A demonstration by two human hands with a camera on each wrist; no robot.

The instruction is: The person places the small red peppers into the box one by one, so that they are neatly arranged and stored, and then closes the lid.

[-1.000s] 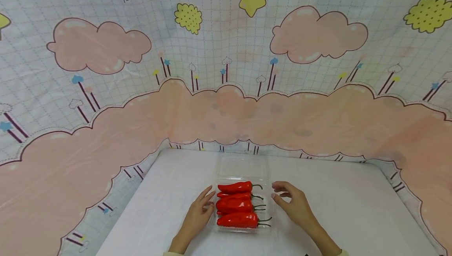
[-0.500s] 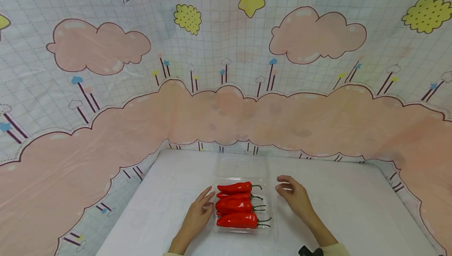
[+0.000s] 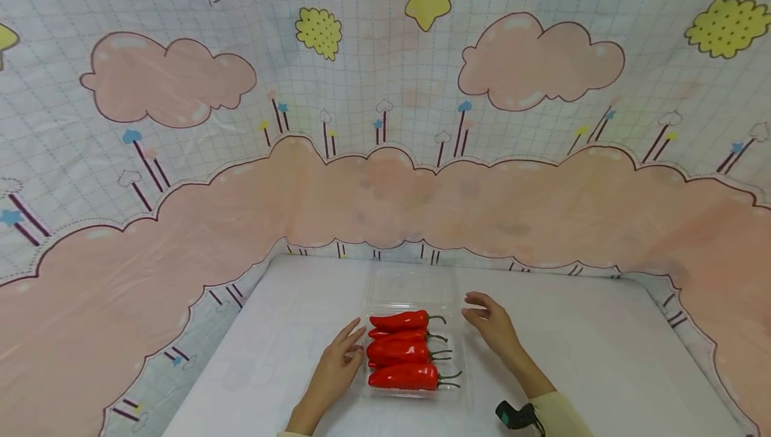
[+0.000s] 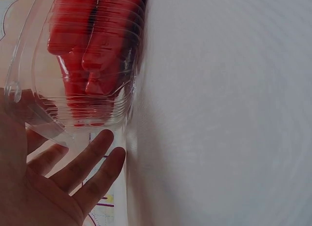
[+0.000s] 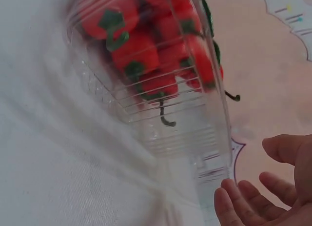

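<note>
In the head view a clear plastic clamshell box [image 3: 402, 393] sits on the white table with its lid [image 3: 412, 286] folded back. Several glossy red peppers [image 3: 402, 377] lie stacked inside, their green stems [image 3: 442, 355] pointing right. My left hand [image 3: 334, 367] is at the box's left side, fingertips right at the rim. The left wrist view has its fingers [image 4: 100, 179] extended below the box corner [image 4: 97, 111]; the thumb is hidden. My right hand [image 3: 494, 326] hovers right of the box near the hinge. Its fingers [image 5: 241, 206] are loosely bent around nothing.
White cloth [image 3: 602, 357] covers the table. Behind and at both sides rises a curtain [image 3: 385, 203] printed with clouds and stars. A small black device [image 3: 517, 415] is by the right sleeve [image 3: 557, 413].
My right hand first drew right and away from the box, then came back slightly left and farther up. More of the right sleeve and the black device shows. The left hand and box stay put.
</note>
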